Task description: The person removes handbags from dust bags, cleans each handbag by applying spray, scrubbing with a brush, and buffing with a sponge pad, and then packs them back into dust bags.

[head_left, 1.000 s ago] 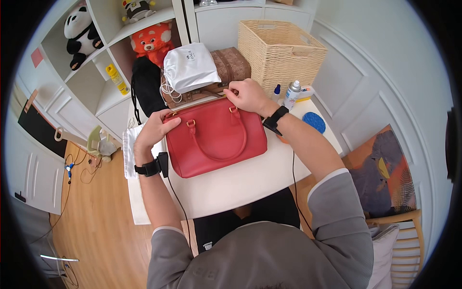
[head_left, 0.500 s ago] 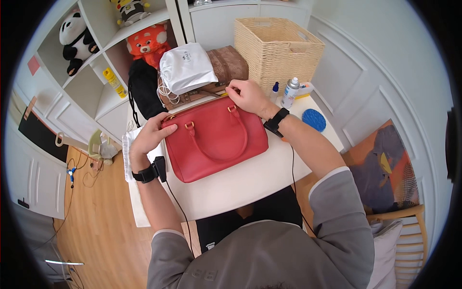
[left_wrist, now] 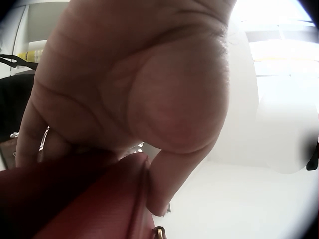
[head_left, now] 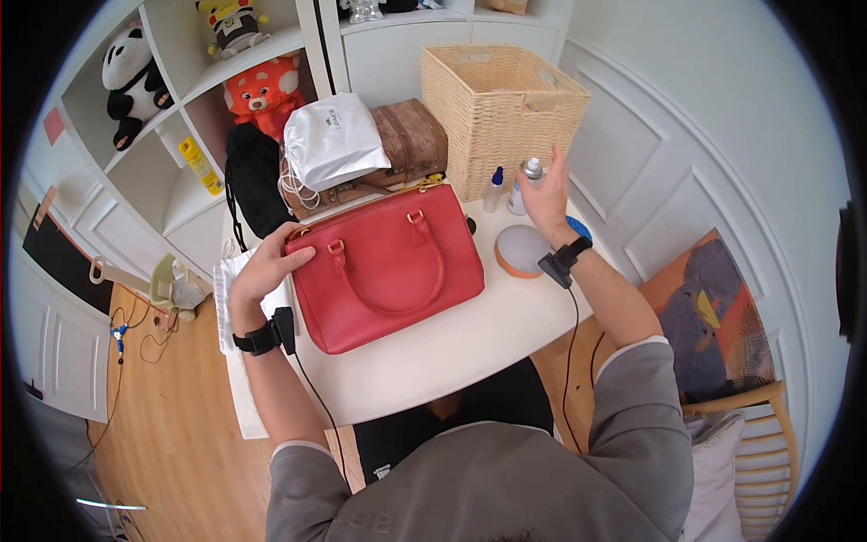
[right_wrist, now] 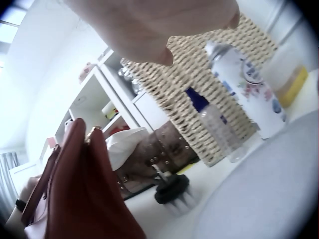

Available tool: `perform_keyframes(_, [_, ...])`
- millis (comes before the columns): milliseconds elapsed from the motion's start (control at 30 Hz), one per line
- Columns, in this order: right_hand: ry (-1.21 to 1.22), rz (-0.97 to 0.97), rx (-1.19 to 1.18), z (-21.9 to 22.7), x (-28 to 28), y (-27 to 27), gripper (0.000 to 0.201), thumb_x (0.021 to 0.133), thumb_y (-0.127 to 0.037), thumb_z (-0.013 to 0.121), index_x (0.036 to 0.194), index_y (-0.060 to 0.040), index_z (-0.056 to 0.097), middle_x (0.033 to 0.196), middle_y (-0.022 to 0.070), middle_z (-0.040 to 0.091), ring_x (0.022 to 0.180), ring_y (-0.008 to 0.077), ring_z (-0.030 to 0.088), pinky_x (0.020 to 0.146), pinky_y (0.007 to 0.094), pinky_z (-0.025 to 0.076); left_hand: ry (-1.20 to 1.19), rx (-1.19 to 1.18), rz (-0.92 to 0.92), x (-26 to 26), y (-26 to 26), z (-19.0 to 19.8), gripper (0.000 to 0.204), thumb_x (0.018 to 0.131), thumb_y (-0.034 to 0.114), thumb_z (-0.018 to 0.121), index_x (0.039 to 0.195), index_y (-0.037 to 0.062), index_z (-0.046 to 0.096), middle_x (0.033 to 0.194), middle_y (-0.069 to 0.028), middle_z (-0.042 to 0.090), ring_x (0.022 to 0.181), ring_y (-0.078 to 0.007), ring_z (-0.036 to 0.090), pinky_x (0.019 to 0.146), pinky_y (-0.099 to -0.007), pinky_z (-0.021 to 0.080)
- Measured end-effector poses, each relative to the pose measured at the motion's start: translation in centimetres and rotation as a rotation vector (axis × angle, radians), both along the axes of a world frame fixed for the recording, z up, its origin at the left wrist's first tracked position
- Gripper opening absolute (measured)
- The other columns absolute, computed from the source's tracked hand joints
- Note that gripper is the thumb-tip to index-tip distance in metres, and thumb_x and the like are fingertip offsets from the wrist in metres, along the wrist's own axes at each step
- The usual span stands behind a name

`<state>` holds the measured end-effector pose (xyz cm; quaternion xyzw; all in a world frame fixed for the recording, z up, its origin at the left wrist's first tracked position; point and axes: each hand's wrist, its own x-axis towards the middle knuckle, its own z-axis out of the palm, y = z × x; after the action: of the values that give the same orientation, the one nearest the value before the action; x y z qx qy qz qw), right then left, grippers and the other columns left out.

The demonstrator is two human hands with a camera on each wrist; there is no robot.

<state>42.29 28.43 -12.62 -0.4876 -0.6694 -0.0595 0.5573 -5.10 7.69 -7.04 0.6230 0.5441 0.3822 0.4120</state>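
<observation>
My left hand [head_left: 264, 271] is pinching the far left corner of the red handbag [head_left: 388, 271], which is standing on the worktop [head_left: 361, 393]; my right hand [head_left: 548, 200] is hovering, unclenched and empty, near the spray can [right_wrist: 249, 89].

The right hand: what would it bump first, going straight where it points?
The right hand would probably meet the spray can first, with the wicker basket behind it; depth is unclear.
</observation>
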Motion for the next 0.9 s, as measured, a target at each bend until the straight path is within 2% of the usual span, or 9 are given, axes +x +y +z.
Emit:
perform_keyframes(100, [-0.036, -0.074, -0.143, -2.9, 0.6, 2.2, 0.09, 0.081, -0.026, 0.087, 0.149, 0.0069, 0.038, 0.138, 0.0332, 0.056, 0.13, 0.0492, 0.054, 0.11, 0.0544, 0.044, 0.0, 0.014, 0.015, 0.4, -0.4, 0.8, 0.048, 0.099, 0.026, 0.079, 0.135, 0.0006, 0.061, 0.116, -0.0029, 0.068, 0.107, -0.0104, 0.06, 0.098, -0.0288, 0.05])
perform_keyframes(267, [0.063, 0.013, -0.426, -2.3, 0.0, 2.5, 0.078, 0.08, -0.018, 0.089, 0.142, 0.001, 0.047, 0.132, 0.0281, 0.063, 0.125, 0.0435, 0.062, 0.105, 0.0462, 0.049, 0.014, -0.006, -0.004, 0.2, -0.4, 0.8, 0.046, 0.099, 0.023, 0.079, 0.135, 0.0009, 0.06, 0.115, -0.0037, 0.068, 0.107, -0.0112, 0.06, 0.097, -0.0294, 0.05])
perform_keyframes(400, [0.094, 0.002, -0.343, -2.5, 0.5, 2.6, 0.062, 0.082, -0.01, 0.084, 0.135, -0.0015, 0.053, 0.126, 0.0259, 0.068, 0.123, 0.043, 0.065, 0.102, 0.0458, 0.052, 0.039, 0.012, 0.018, 0.2, -0.4, 0.7, 0.051, 0.098, 0.025, 0.081, 0.137, 0.0003, 0.06, 0.112, -0.0039, 0.068, 0.104, -0.0118, 0.06, 0.093, -0.0295, 0.051])
perform_keyframes(467, [0.103, 0.065, -0.375, -1.7, 1.4, 2.0, 0.067, 0.086, -0.011, 0.08, 0.145, -0.0019, 0.049, 0.133, 0.0256, 0.065, 0.127, 0.0436, 0.063, 0.107, 0.0456, 0.049, 0.036, -0.001, 0.016, 0.1, -0.3, 0.6, 0.054, 0.097, 0.028, 0.081, 0.137, -0.0006, 0.059, 0.112, -0.0046, 0.068, 0.105, -0.0125, 0.06, 0.094, -0.0297, 0.051])
perform_keyframes(533, [0.036, 0.136, -0.098, -1.3, 2.2, 1.4, 0.067, 0.091, -0.009, 0.073, 0.152, -0.0012, 0.046, 0.14, 0.0272, 0.061, 0.131, 0.0421, 0.06, 0.109, 0.0446, 0.048, 0.038, 0.004, 0.011, 0.1, -0.3, 0.7, 0.054, 0.097, 0.028, 0.082, 0.137, -0.0007, 0.059, 0.113, -0.005, 0.068, 0.106, -0.0125, 0.06, 0.094, -0.03, 0.051])
perform_keyframes(633, [0.019, 0.309, 0.017, 1.0, 2.9, -0.9, 0.072, 0.094, -0.003, 0.065, 0.16, -0.0018, 0.036, 0.144, 0.0248, 0.057, 0.132, 0.0374, 0.059, 0.111, 0.0442, 0.047, 0.035, -0.006, 0.016, 0.0, -0.2, 0.5, 0.055, 0.097, 0.029, 0.081, 0.138, -0.0008, 0.059, 0.112, -0.0051, 0.069, 0.105, -0.0125, 0.061, 0.094, -0.0302, 0.051])
perform_keyframes(767, [0.215, 0.511, -0.108, 4.9, 2.3, -6.2, 0.078, 0.096, 0.001, 0.061, 0.166, -0.0041, 0.027, 0.141, 0.0209, 0.057, 0.126, 0.0295, 0.06, 0.109, 0.0407, 0.048, 0.043, -0.021, 0.026, 0.1, -0.1, 0.6, 0.055, 0.098, 0.03, 0.081, 0.138, -0.0005, 0.059, 0.113, -0.0051, 0.07, 0.105, -0.0124, 0.063, 0.096, -0.0305, 0.052])
perform_keyframes(833, [0.484, 0.716, -0.261, 6.0, 2.0, -7.8, 0.081, 0.096, 0.003, 0.06, 0.167, -0.0047, 0.023, 0.137, 0.0162, 0.057, 0.118, 0.0227, 0.061, 0.106, 0.0369, 0.05, 0.045, -0.03, 0.034, 0.3, -0.3, 0.9, 0.055, 0.098, 0.03, 0.08, 0.139, -0.0005, 0.059, 0.115, -0.0055, 0.071, 0.107, -0.0123, 0.063, 0.097, -0.0305, 0.052])
perform_keyframes(900, [0.446, 0.676, -0.275, 6.9, 0.9, -9.0, 0.08, 0.096, 0.002, 0.061, 0.166, -0.005, 0.024, 0.135, 0.0156, 0.057, 0.115, 0.0215, 0.061, 0.104, 0.0358, 0.05, 0.036, -0.037, 0.028, 0.3, -0.3, 0.9, 0.056, 0.098, 0.03, 0.08, 0.139, -0.0007, 0.059, 0.116, -0.0055, 0.071, 0.107, -0.0123, 0.063, 0.097, -0.0305, 0.052])
